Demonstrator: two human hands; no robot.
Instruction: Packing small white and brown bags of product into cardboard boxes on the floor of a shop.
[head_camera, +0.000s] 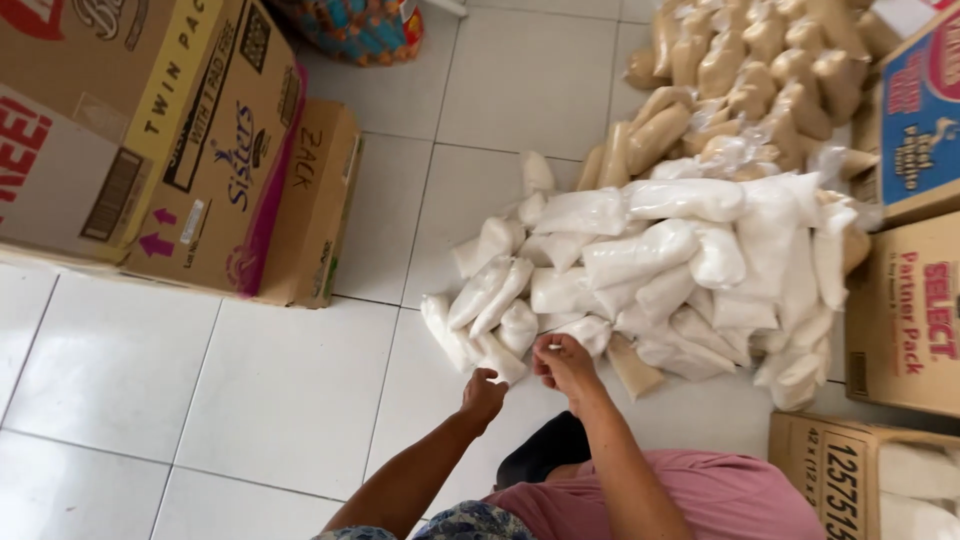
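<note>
- Right hand (565, 362): lower centre of frame, fingers pinched together on the neck of a small white bag (585, 335) at the near edge of the white bag pile (660, 275).
- Left hand (484, 392): just left of and below the right, fingers curled, touching nothing visible; grip state cannot tell.
- Relation: bag lies directly above-right of right hand, long axis approx. pointing to upper right; right hand nearer.
- Pile sits on tiled floor (290, 390), centre-right; tan bags (740, 80) upper right.

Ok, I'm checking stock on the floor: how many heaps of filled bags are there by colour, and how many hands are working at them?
White bag heap: 1
Tan bag heap: 1
Hands: 2, left hand and right hand
Total: 4
</note>
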